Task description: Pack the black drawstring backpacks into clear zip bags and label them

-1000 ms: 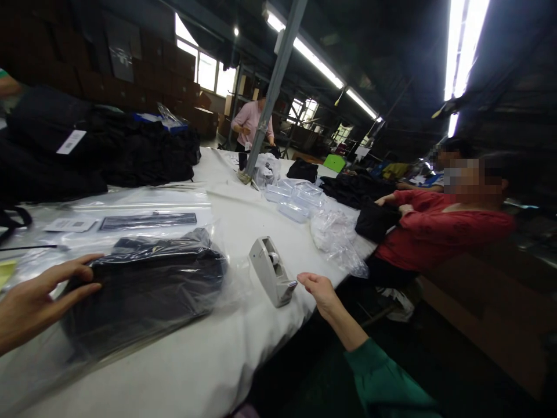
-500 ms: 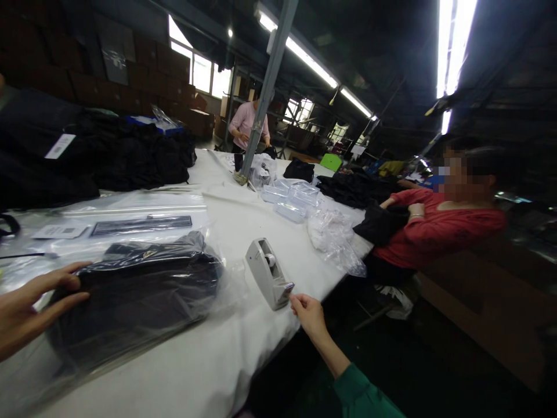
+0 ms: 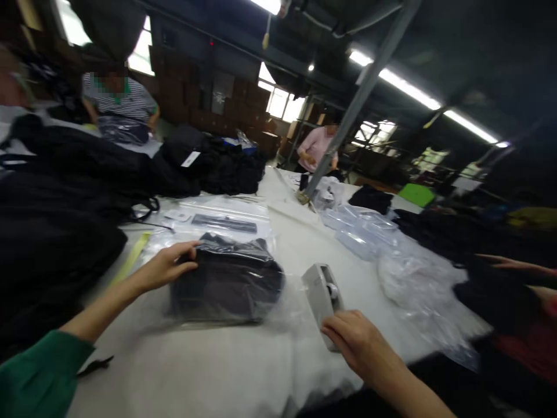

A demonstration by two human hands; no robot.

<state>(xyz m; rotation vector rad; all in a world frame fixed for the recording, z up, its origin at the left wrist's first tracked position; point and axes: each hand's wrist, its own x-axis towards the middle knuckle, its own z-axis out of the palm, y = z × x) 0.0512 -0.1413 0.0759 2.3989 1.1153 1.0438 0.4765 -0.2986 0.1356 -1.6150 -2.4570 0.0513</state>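
A folded dark garment in a clear plastic bag lies flat on the white-covered table. My left hand grips the bag's upper left edge, thumb and fingers closed on it. To the right of the bag stands a light grey tape dispenser with a roll inside. My right hand is at the dispenser's near end, fingers pinched together and covering that end. Whatever lies between those fingers is hidden.
Black garments pile up at the left. Clear plastic packaging and pale plastic trays lie to the right. A slanted metal post rises from the table. Co-workers stand at the far side, and another person's hands show at the right.
The view has turned left, so things on the table appear farther right. My right hand has come from beside the dispenser's tip to over its near end. My left hand stays on the bag.
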